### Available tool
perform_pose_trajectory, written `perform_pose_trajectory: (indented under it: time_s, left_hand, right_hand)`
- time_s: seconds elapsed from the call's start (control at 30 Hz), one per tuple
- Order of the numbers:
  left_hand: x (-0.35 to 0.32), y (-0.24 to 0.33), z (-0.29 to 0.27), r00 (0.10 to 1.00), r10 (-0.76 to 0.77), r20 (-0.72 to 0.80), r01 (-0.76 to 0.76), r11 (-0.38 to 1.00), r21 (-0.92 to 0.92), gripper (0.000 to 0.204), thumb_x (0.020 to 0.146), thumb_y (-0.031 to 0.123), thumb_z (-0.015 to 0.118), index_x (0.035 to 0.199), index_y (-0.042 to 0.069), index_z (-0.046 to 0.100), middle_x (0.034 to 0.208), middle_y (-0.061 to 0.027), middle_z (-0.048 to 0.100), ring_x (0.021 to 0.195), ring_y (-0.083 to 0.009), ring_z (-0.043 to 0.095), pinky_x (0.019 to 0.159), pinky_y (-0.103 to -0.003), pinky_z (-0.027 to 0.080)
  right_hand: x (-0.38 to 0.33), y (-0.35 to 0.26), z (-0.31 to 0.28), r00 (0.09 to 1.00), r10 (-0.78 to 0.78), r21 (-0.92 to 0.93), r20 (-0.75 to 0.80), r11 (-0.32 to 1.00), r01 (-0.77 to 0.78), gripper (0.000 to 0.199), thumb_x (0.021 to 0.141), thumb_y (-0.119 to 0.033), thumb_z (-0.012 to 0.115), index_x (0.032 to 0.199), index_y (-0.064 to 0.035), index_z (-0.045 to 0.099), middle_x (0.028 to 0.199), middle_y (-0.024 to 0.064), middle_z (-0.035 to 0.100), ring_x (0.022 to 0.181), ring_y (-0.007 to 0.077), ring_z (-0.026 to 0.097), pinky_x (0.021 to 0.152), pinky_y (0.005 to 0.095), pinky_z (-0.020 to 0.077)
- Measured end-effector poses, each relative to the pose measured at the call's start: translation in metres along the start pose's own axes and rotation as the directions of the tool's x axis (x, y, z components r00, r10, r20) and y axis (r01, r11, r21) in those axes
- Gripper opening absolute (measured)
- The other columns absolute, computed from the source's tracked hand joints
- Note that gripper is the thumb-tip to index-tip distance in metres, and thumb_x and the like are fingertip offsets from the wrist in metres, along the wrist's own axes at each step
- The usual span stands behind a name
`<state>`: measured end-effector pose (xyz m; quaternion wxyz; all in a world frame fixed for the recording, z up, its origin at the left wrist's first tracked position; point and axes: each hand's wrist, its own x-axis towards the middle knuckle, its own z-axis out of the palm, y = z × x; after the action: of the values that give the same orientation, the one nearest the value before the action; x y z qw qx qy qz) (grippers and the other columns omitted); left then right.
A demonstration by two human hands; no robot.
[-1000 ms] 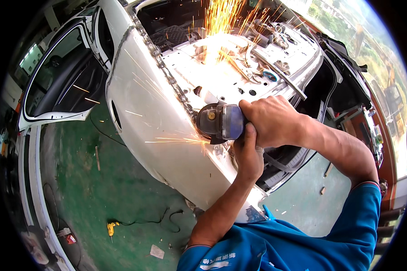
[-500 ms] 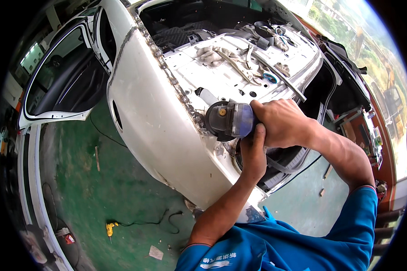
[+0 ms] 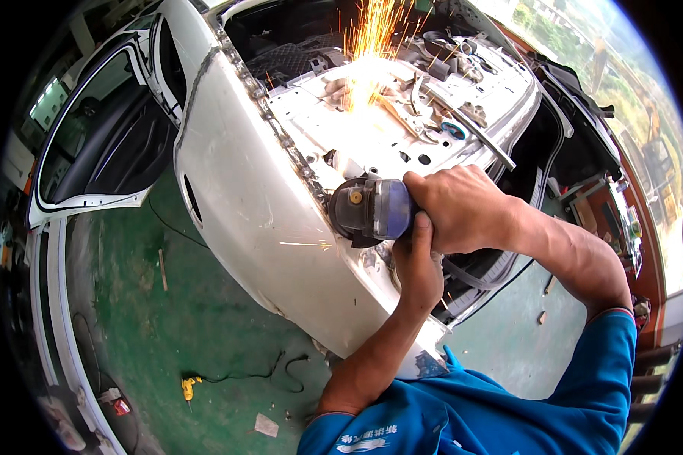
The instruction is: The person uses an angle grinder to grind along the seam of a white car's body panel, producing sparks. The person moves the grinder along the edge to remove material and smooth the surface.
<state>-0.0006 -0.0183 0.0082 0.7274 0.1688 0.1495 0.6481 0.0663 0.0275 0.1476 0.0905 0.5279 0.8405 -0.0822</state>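
A blue and black angle grinder (image 3: 391, 208) sits on the seam at the edge of the white car body panel (image 3: 239, 174). My right hand (image 3: 463, 208) is wrapped round the grinder's body. Just below it, my left hand (image 3: 419, 267) grips the tool too, its thumb pressed along the near side. Bright orange sparks (image 3: 372, 53) shoot up and away over the rear deck. The disc's contact with the metal is hidden under the grinder's head. A rough, bare-metal seam (image 3: 281, 140) runs from the grinder toward the far left.
On the white rear deck (image 3: 303, 114) lie locking pliers (image 3: 402, 114), a metal bar (image 3: 470, 125) and a blue-ringed tool (image 3: 453, 130). An open car door (image 3: 106, 136) stands at left. A yellow drill (image 3: 189, 387) with a cord rests on the green floor (image 3: 152, 326).
Sparks now stream from the grinder, where none showed before. Both hands and the grinder have shifted slightly left and down along the seam.
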Motion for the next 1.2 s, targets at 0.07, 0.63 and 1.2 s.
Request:
perform_pose_trajectory:
  time_s: [0.07, 0.63, 1.2]
  left_hand:
    - [0.004, 0.0, -0.005, 1.0, -0.017, 0.008, 0.017, 1.0, -0.009, 0.054, 0.109, 0.033, 0.047, 0.149, -0.001, 0.036, 0.146, -0.0125, 0.048, 0.137, -0.0201, 0.047, 0.112, -0.037, 0.04]
    - [-0.016, -0.022, -0.001, 0.964, -0.175, 0.2, 0.185, 0.982, -0.032, 0.065, 0.108, 0.033, 0.049, 0.157, 0.0, 0.021, 0.155, -0.0123, 0.036, 0.143, -0.0206, 0.038, 0.118, -0.038, 0.033]
    - [0.003, 0.026, -0.015, 0.966, -0.155, 0.209, 0.162, 0.987, -0.014, 0.055, 0.111, 0.04, 0.035, 0.151, 0.003, 0.033, 0.149, -0.0109, 0.046, 0.139, -0.0211, 0.045, 0.115, -0.04, 0.036]
  right_hand:
    - [0.003, -0.001, 0.0, 1.0, 0.021, -0.004, -0.013, 1.0, -0.021, 0.039, 0.068, -0.017, 0.071, 0.097, 0.0017, 0.053, 0.077, 0.02, 0.066, 0.078, 0.0422, 0.067, 0.069, 0.0491, 0.0512]
    - [-0.045, 0.002, 0.004, 0.989, 0.106, -0.031, -0.099, 0.994, -0.109, 0.04, 0.07, -0.019, 0.073, 0.098, -0.0018, 0.051, 0.078, 0.0156, 0.063, 0.077, 0.039, 0.067, 0.061, 0.0484, 0.0477]
    - [-0.001, -0.027, -0.001, 0.983, 0.164, -0.048, -0.083, 0.985, -0.168, 0.04, 0.07, -0.021, 0.073, 0.097, -0.0005, 0.053, 0.074, 0.0156, 0.064, 0.073, 0.0399, 0.067, 0.064, 0.0487, 0.0495]
